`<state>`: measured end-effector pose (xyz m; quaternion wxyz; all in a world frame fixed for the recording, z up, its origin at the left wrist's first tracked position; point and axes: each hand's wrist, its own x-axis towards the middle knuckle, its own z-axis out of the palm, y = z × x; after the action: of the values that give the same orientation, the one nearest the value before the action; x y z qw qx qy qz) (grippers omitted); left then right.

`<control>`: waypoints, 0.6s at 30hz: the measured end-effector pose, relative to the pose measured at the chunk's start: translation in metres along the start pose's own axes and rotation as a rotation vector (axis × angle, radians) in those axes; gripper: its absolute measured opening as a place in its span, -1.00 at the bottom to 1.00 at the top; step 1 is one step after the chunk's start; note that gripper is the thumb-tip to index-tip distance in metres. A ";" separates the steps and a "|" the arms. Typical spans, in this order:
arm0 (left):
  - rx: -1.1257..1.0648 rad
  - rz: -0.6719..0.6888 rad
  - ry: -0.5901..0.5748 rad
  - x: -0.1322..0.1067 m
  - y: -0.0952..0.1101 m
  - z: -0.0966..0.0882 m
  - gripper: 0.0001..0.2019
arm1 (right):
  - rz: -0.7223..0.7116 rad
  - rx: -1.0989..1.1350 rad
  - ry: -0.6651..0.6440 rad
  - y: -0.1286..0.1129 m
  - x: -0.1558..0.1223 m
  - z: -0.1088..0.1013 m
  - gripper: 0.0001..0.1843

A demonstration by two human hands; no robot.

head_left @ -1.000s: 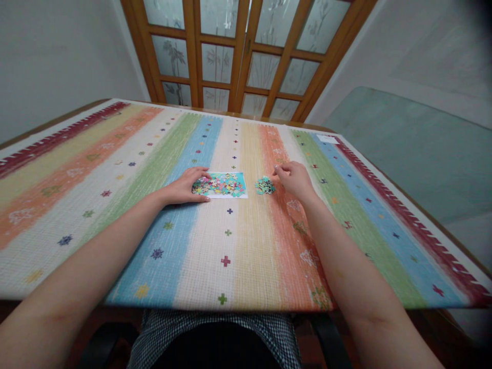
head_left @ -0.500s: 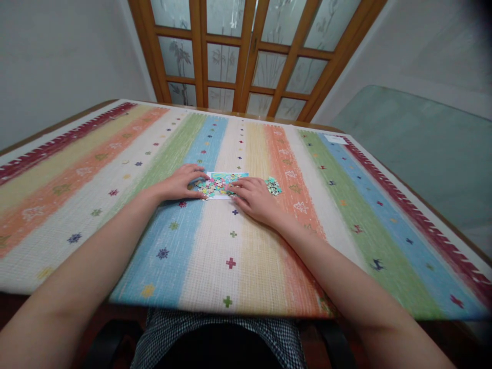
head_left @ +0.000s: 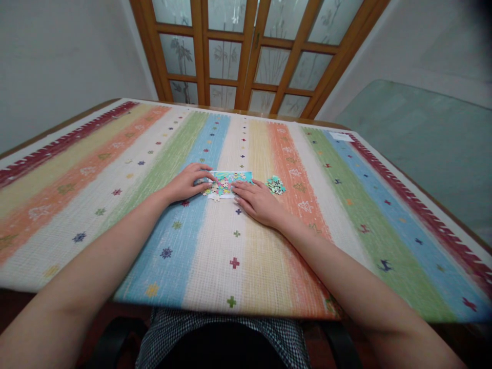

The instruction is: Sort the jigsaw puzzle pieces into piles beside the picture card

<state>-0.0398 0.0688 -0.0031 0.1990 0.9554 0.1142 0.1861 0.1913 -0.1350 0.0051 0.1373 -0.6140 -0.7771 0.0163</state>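
A loose heap of small, many-coloured jigsaw puzzle pieces (head_left: 222, 186) lies over a flat, pale-edged picture sheet (head_left: 246, 176) on the cloth. At the heap's left side is my left hand (head_left: 189, 183), its fingers apart and curved, thumb and fingertips touching the outer pieces. My right hand (head_left: 258, 201) rests palm down across the sheet's right part, fingers stretched out over it and some pieces. Just beyond its fingers, to the right, sits a smaller pile of teal, white and dark pieces (head_left: 275, 185). What lies under my right palm is hidden.
A striped tablecloth (head_left: 215, 246) covers the large table. A small white paper (head_left: 341, 137) lies near the far right corner. Wood-framed glass doors (head_left: 238, 61) stand behind the table, and a pale green panel (head_left: 418, 138) is at the right.
My left hand has moved a little to the right, and the pieces at the heap's left edge have shifted inward with it. My right hand stays nearly in place, its fingers now flatter.
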 end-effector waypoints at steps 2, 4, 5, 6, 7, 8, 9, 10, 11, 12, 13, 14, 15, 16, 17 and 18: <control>-0.008 -0.008 0.000 -0.001 -0.001 0.000 -0.63 | 0.001 -0.001 0.018 0.000 0.000 0.002 -0.54; -0.014 -0.004 0.003 -0.001 -0.002 0.001 -0.63 | -0.001 -0.015 0.037 0.001 0.000 0.004 -0.55; -0.016 0.001 0.004 -0.001 -0.003 0.001 -0.63 | -0.002 -0.023 0.046 0.002 0.000 0.006 -0.55; -0.016 0.006 0.005 -0.001 -0.003 0.002 -0.64 | -0.002 -0.032 0.056 0.003 0.000 0.007 -0.55; -0.016 0.010 0.006 -0.001 -0.003 0.003 -0.64 | -0.002 -0.039 0.066 0.003 0.000 0.008 -0.55; -0.015 0.015 0.007 -0.001 -0.003 0.003 -0.64 | -0.002 -0.044 0.073 0.004 0.000 0.009 -0.55; -0.014 0.019 0.007 0.000 -0.003 0.004 -0.64 | 0.000 -0.048 0.080 0.004 0.000 0.010 -0.55; -0.012 0.023 0.008 0.000 -0.002 0.005 -0.64 | 0.000 -0.051 0.085 0.004 -0.001 0.010 -0.55; -0.009 0.025 0.012 0.001 -0.001 0.006 -0.64 | 0.000 -0.052 0.090 0.004 -0.001 0.010 -0.55; -0.005 0.028 0.017 0.002 0.000 0.007 -0.64 | -0.001 -0.052 0.097 0.004 -0.001 0.010 -0.56; -0.001 0.031 0.021 0.002 0.001 0.008 -0.64 | -0.007 -0.051 0.106 0.004 -0.002 0.010 -0.56; 0.001 0.035 0.024 0.003 0.003 0.009 -0.65 | -0.018 -0.050 0.118 0.004 -0.002 0.010 -0.57; 0.001 0.040 0.026 0.004 0.004 0.010 -0.65 | -0.034 -0.049 0.131 0.004 -0.002 0.010 -0.58; -0.004 0.046 0.027 0.004 0.005 0.011 -0.65 | -0.054 -0.047 0.146 0.003 -0.002 0.010 -0.59; -0.011 0.050 0.029 0.005 0.005 0.012 -0.66 | -0.075 -0.044 0.162 0.002 -0.001 0.011 -0.62; -0.020 0.050 0.041 0.005 0.005 0.012 -0.67 | -0.095 -0.041 0.177 0.001 -0.001 0.012 -0.64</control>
<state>-0.0301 0.0617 -0.0097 0.2014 0.9519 0.0925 0.2117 0.1899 -0.1337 -0.0065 0.1934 -0.5781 -0.7904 -0.0605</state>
